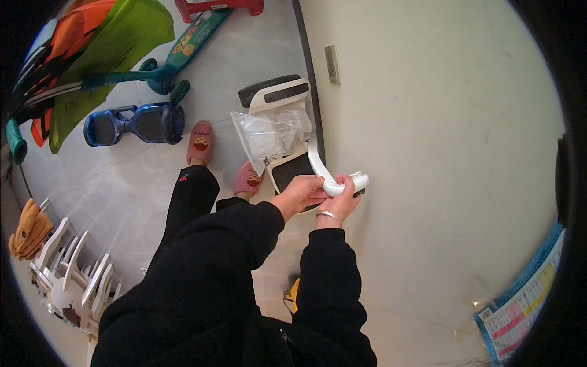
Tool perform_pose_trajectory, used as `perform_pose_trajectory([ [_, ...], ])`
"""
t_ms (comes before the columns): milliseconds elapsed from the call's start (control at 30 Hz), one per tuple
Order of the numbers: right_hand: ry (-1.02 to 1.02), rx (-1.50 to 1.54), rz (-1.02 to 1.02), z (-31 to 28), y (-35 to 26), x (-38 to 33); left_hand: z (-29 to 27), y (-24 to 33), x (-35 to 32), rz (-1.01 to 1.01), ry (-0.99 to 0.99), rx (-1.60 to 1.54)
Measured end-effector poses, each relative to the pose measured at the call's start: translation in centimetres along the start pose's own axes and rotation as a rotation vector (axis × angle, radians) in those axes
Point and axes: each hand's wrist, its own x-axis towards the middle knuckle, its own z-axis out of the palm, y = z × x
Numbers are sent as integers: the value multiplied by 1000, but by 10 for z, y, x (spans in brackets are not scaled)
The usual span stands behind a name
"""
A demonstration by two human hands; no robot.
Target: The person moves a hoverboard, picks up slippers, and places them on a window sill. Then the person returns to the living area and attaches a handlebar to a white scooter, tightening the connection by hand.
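At the far left, a brown plush thing sat against white chairs, with small items among them too blurred to name. Above these, a large green and orange cloth thing spread over the upper left corner, and just below it a blue hoverboard lay on the grey tiled floor. A teal scooter with animal pictures on its deck stretched up toward a red plastic stool at the top edge. The person's feet, in pink slippers, stood near the middle. Next to them, along the foot of the wall, was a white device with black pads, and a clear plastic bag lay across its middle. The left hand had its fingers bent against the left side of a white curved piece; the right hand, a silver bangle at its wrist, was closed around the same piece, so both held it beside the wall, over the device's near end. Whether the piece was joined to the device could not be told. A socket plate was on the wall higher up, and at the lower right hung a blue-edged chart.
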Motion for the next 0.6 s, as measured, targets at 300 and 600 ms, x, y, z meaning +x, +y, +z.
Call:
perform_pose_trajectory([
  [300, 44, 46, -12, 9, 4, 22, -26, 2, -6, 308, -42, 475],
  [600, 10, 121, -68, 16, 4, 17, -29, 35, 11, 883, -201, 1347],
])
